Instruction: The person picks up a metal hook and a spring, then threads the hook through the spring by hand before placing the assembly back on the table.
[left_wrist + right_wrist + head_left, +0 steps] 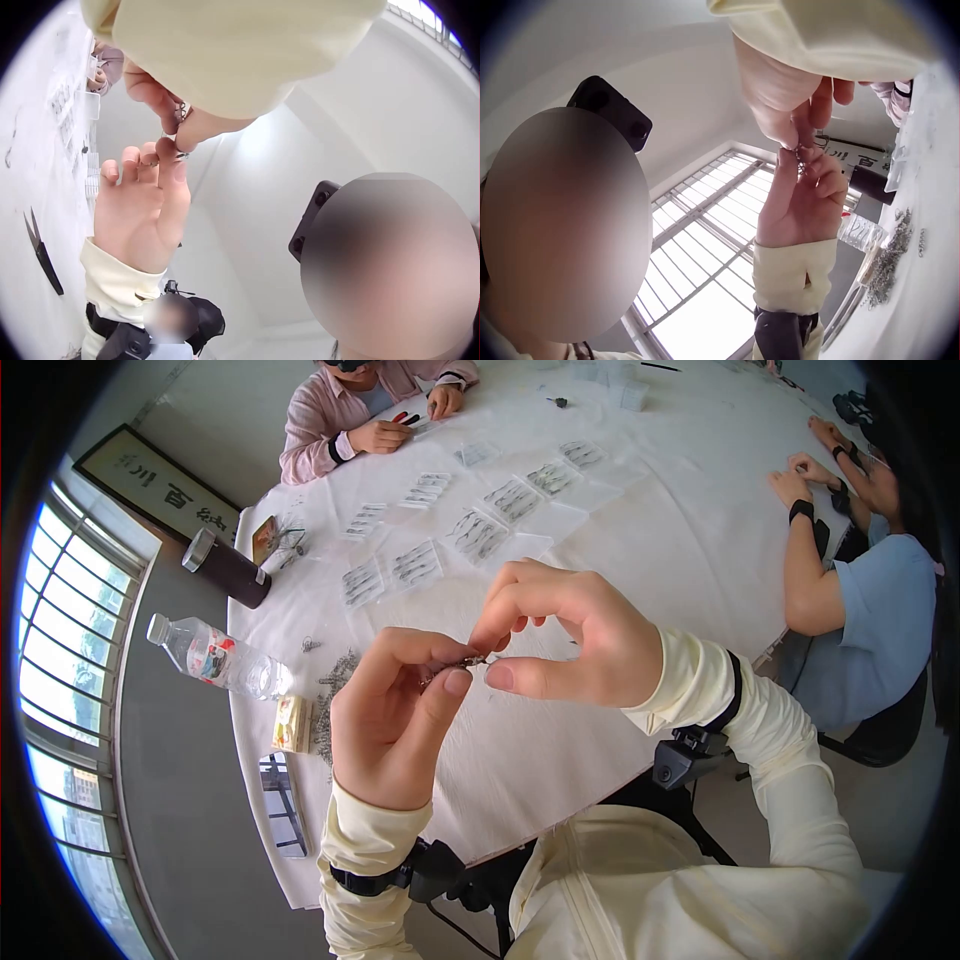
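1. Fingers first: left hand [388, 710] has thumb and index pinching a small metal piece [474, 661], right hand [590, 635] seems to pinch its other end. It's up in the air over the bench [560, 760], so the exact grip's half hidden.
2. Biggest risk imo: tiny shiny part, fingertips covering it. Uneven pull or a slight twist and it pings away.
3. If it drops left, it could vanish into the metal pile [325, 710] beside the left hand. Good luck telling them apart lol.
4. Near edge is close to the sleeves, so a bounce that way could reach the floor.
5. Left edge is cramped: bottle [215, 658], dark tumbler [232, 570]. Watch that elbow.
6. Far side has clear trays [417, 565]. Best room's to the right, over bare cloth.
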Motion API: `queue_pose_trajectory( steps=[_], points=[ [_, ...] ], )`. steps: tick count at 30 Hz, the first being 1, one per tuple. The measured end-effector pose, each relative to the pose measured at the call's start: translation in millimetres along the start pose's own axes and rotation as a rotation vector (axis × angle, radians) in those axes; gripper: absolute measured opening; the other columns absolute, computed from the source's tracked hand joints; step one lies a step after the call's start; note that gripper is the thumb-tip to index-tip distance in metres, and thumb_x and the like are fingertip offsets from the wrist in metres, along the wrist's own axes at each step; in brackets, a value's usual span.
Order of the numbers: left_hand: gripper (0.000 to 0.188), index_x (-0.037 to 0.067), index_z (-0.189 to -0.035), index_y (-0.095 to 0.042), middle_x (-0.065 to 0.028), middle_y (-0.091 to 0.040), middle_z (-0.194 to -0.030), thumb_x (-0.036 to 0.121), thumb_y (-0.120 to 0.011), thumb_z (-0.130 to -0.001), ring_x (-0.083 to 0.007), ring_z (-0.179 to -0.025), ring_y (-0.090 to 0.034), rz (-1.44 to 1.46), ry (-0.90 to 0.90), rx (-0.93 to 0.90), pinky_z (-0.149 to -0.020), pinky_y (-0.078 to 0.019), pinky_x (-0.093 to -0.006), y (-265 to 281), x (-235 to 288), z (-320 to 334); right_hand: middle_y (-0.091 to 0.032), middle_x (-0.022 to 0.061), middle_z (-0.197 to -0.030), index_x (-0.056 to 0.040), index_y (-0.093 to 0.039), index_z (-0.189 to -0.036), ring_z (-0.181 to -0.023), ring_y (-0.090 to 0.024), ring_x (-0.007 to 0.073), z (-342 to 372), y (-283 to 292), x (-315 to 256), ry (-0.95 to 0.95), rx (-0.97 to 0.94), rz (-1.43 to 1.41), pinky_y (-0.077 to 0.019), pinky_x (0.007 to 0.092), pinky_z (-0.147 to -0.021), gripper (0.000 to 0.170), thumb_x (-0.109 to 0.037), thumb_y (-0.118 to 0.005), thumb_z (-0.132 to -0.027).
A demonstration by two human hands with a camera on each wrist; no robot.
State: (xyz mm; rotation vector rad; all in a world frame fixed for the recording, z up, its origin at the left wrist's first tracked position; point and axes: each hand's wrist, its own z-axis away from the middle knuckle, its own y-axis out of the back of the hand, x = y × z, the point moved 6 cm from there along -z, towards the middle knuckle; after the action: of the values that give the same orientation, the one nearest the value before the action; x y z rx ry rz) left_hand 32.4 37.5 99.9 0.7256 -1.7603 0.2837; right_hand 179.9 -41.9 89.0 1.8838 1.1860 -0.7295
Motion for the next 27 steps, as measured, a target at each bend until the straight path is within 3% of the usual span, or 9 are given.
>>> queue_pose_trajectory(
  steps=[8,27],
  points=[
    [0.016,-0.004,-0.103,-0.063,-0.0101,-0.058,-0.101,-0.007,-0.067,-0.088,-0.0149,-0.086,-0.057,-0.126,-0.056,-0.03,-0.078,-0.0459,-0.028,15,-10,-15,-0.061,0.0024,-0.089,-0.0075,-0.071,-0.089,-0.086,-0.057,0.0173,-19,6,11,0.097,-0.02,0.034,-0.0446,0.0317,-0.08,0.013,-0.006,-0.076,-0.078],
    [0.021,-0.003,-0.101,-0.067,-0.0105,-0.057,-0.099,-0.012,-0.069,-0.082,-0.0128,-0.08,-0.055,-0.203,-0.041,-0.068,-0.07,-0.0459,-0.0252,13,-31,-26,-0.059,0.0011,-0.087,-0.0109,-0.072,-0.083,-0.082,-0.052,0.0184,-13,7,36,0.094,0.05,0.187,-0.0426,0.0295,-0.07,0.023,0.002,-0.079,-0.065]
  ],
)
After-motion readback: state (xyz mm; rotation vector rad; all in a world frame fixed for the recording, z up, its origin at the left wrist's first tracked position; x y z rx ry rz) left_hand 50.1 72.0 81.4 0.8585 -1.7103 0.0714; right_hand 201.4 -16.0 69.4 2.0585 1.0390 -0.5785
